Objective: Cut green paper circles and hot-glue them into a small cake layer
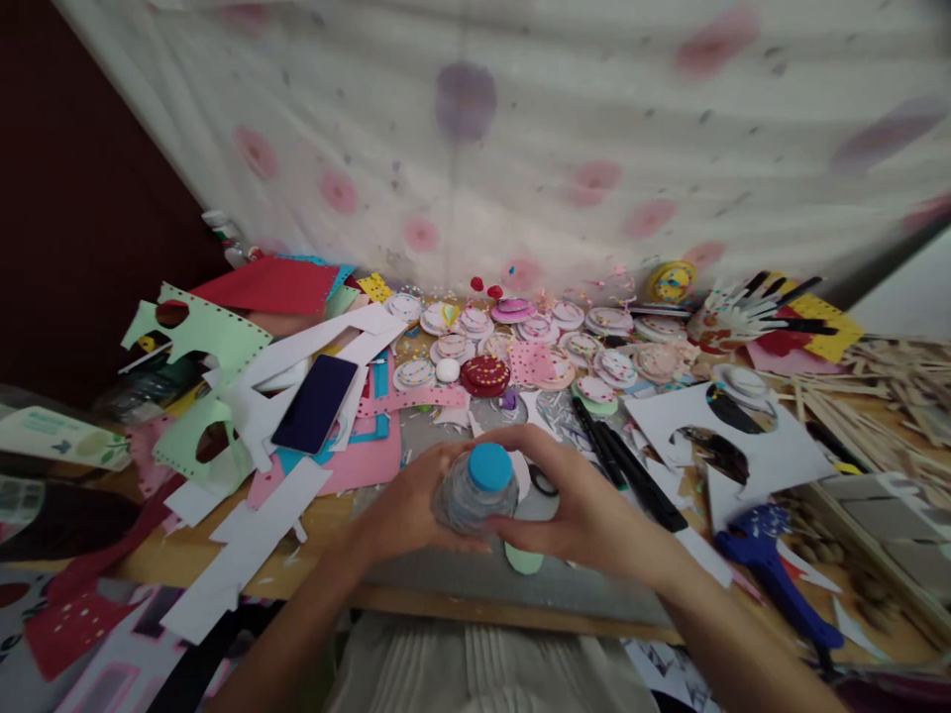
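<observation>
Currently clasps capped bottle (474, 503) between curled left hand (408, 500) and right hand (563, 490); faces seemingly finished discs (536, 329) at twelve o'clock.

1. The left hand (414, 503) and right hand (576, 498) clasp a clear bottle (462, 503) with a blue cap (489, 467) from opposite sides.
2. Beyond these hands, round layered pieces dotted with beads crowd the tabletop (327, 535), a dark red one (485, 375) among them.
3. A phone (314, 403) lies on paper scraps, left.
4. A blue-handled tool (780, 584) lies to the right.
5. Flowered cloth (401, 109) hangs behind.
</observation>
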A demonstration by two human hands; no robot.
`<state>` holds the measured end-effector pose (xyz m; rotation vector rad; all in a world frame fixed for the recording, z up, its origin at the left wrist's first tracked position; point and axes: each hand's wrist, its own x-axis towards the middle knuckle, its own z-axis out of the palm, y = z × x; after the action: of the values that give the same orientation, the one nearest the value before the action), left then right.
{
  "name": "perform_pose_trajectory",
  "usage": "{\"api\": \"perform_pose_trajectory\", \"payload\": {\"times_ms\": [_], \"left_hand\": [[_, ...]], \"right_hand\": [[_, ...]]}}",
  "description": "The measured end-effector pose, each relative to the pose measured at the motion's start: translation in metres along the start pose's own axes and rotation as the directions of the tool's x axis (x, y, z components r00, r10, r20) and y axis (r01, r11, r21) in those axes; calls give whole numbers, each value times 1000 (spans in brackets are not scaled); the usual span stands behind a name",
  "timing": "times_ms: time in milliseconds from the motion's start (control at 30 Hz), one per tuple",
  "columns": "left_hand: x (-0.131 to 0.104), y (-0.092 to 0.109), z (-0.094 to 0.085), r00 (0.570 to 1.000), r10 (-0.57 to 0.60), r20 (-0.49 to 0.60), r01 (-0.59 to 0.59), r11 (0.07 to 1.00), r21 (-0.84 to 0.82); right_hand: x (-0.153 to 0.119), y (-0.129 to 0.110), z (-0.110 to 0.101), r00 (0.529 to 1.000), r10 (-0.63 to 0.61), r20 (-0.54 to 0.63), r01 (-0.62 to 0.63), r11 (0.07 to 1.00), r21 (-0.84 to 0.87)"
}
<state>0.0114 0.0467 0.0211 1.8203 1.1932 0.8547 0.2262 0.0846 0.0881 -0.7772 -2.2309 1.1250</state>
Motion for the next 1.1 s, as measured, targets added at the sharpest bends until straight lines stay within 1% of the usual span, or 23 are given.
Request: {"api": "perform_pose_trajectory", "payload": {"times_ms": [67, 167, 267, 367, 433, 467, 600, 667, 733, 833, 900, 1000, 1100], "left_hand": [[2, -2, -2, 1000, -16, 16, 16, 1000, -11], [6, -4, -4, 999, -34, 36, 35, 998, -52], [11, -7, -1, 999, 10, 47, -2, 988, -152], [14, -15, 7, 998, 54, 44, -42, 971, -237], [15, -22, 16, 999, 49, 11, -44, 960, -278], [15, -26, 21, 999, 51, -7, -50, 951, -304], [19, -38, 34, 995, 97, -22, -98, 925, -368], [23, -38, 35, 992, 126, -1, -119, 936, -332], [29, -35, 33, 983, 182, 28, -168, 950, -262], [38, -27, 30, 954, 288, 83, -275, 952, -136], [41, -24, 30, 933, 338, 119, -331, 940, -78], [42, -23, 33, 911, 384, 151, -383, 923, -38], [38, -25, 37, 904, 405, 138, -407, 913, -13]], "right_hand": [[9, -8, -12, 994, -34, 105, 44, 994, -97], [29, -22, -24, 960, -77, 268, 145, 959, -244], [50, -37, -26, 913, -20, 408, 201, 892, -405], [62, -47, -24, 872, 21, 489, 275, 806, -524], [62, -48, -26, 861, 36, 507, 300, 769, -564], [60, -47, -28, 859, 40, 510, 300, 768, -566], [44, -34, -45, 874, 19, 486, 263, 822, -505], [34, -28, -54, 877, 20, 480, 244, 842, -480], [24, -23, -61, 884, 32, 466, 219, 853, -473], [10, -20, -67, 906, 45, 421, 177, 864, -472], [2, -17, -70, 910, 54, 412, 163, 865, -474], [-7, -14, -72, 905, 60, 420, 172, 854, -492], [-9, -12, -72, 897, 45, 439, 201, 845, -496]]}}
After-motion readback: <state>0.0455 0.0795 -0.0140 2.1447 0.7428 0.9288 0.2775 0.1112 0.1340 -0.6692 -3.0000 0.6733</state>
